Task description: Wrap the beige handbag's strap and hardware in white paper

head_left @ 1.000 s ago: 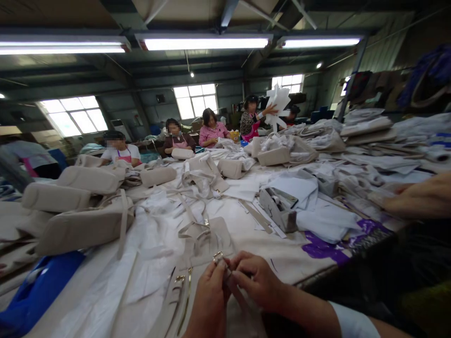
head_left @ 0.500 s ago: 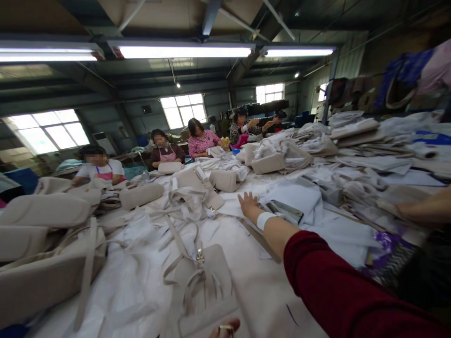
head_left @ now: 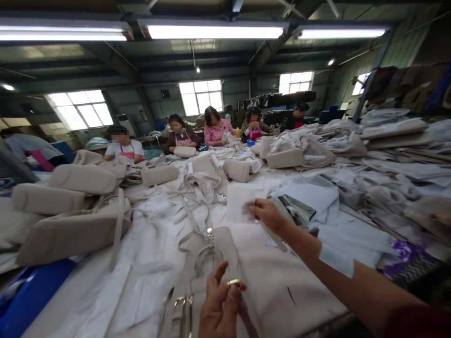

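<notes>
We've a gold buckle [head_left: 234, 282] pinched in L hand [head_left: 220, 307]; R hand [head_left: 269, 214] pinches white sheet [head_left: 237, 204], prob. paper (blurry).

1. A small, shiny gold-coloured metal buckle [head_left: 234, 282] sat pinched at the thumb tip of the left hand [head_left: 222, 304].
2. A narrow strap [head_left: 248, 321], dull beige-brown and blurred, slanted down from beside that thumb toward the lower edge of view.
3. A thin, white, roughly rectangular sheet [head_left: 237, 203] spread out leftward from the right hand [head_left: 269, 213], which gripped its right edge.
</notes>
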Tool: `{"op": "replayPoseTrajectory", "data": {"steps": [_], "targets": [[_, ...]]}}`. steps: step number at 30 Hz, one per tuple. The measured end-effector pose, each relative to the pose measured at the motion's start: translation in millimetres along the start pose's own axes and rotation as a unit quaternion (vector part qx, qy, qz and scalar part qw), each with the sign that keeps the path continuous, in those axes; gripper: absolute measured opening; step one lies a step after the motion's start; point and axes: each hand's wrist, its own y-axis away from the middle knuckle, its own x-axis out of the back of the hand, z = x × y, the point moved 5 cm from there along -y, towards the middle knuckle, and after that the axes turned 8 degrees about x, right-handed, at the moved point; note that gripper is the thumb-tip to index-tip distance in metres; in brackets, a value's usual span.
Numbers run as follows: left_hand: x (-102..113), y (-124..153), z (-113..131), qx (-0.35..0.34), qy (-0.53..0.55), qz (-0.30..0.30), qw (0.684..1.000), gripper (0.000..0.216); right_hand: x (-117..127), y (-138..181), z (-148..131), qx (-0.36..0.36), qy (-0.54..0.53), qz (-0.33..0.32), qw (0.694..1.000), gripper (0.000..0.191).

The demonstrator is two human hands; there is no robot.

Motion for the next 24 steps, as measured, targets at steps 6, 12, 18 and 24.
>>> {"op": "replayPoseTrajectory", "data": {"steps": [6,12,18,24], "targets": [[-2,1,22,-0.046,-0.067,-0.048,0.996,0.041,-48,163,-59,-0.019,-0.296,-0.09,0.951,0.022],[-12,4,22,-0.011,-0.028,-0.085,0.996,0.037,-52,191,-73,-0.066,-0.402,-0.086,0.909,0.023],[-8,9,46,-0.063,-0.03,-0.017,0.997,0.062,-42,176,-93,-0.063,-0.41,-0.103,0.904,0.055],[-12,9,54,-0.164,-0.112,-0.004,0.98,0.085,-29,162,-102,-0.041,-0.315,-0.088,0.944,0.066]]}}
